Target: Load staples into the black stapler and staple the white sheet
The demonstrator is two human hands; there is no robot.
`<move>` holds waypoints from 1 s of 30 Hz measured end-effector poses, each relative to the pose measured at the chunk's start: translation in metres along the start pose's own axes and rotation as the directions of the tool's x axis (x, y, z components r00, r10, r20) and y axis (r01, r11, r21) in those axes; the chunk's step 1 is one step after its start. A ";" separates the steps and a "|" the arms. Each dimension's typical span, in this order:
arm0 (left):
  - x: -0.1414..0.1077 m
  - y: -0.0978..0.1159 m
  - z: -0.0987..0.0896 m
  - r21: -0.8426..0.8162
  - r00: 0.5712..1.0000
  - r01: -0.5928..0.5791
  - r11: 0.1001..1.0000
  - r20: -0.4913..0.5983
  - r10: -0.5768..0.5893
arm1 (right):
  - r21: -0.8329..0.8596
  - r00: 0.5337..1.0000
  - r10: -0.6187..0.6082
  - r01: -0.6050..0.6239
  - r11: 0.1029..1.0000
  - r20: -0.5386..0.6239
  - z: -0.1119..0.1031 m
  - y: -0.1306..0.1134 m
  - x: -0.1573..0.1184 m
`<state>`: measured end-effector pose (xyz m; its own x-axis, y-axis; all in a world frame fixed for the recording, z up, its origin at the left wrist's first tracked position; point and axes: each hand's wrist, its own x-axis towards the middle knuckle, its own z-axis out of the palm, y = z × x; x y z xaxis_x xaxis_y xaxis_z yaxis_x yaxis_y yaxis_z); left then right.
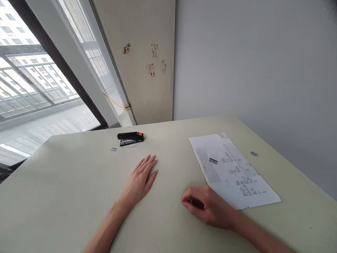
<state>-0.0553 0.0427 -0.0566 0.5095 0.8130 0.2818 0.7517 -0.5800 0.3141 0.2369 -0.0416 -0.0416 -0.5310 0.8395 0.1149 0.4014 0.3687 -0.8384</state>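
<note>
My left hand (140, 179) lies flat on the table, fingers stretched forward and thumb apart, holding nothing. Just beyond its fingertips is a black stapler (131, 138) with an orange patch, lying on its side. My right hand (206, 207) rests on the table loosely curled, thumb against forefinger, with nothing showing between them; the other fingers are partly hidden. Beside and partly behind it is a printed sheet of paper (231, 175) with worn edges. On the sheet sits a small grey strip of staples (213, 161).
Beside the stapler are thin staple-strip pieces (113, 149). Another small grey piece (253, 154) lies right of the paper. The pale table (79, 182) meets a grey wall (252, 63) at the right. A stained panel (147, 91) and a window (39, 77) stand behind.
</note>
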 end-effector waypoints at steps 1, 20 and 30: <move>0.001 0.000 0.000 -0.003 1.000 -0.002 1.000 -0.006 0.002 | -0.028 0.999 -0.032 0.032 0.999 0.012 0.003 -0.001 0.001; 0.004 -0.001 0.001 -0.010 1.000 0.015 1.000 -0.014 -0.015 | 0.017 0.999 0.021 -0.021 1.000 0.027 0.002 0.000 0.004; 0.003 -0.001 0.000 -0.006 1.000 0.011 1.000 -0.026 -0.012 | 0.033 0.999 0.029 -0.029 0.999 0.022 0.002 0.000 0.003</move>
<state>-0.0544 0.0461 -0.0563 0.4897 0.8180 0.3017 0.7550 -0.5710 0.3225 0.2336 -0.0403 -0.0421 -0.5359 0.8406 0.0790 0.3920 0.3306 -0.8585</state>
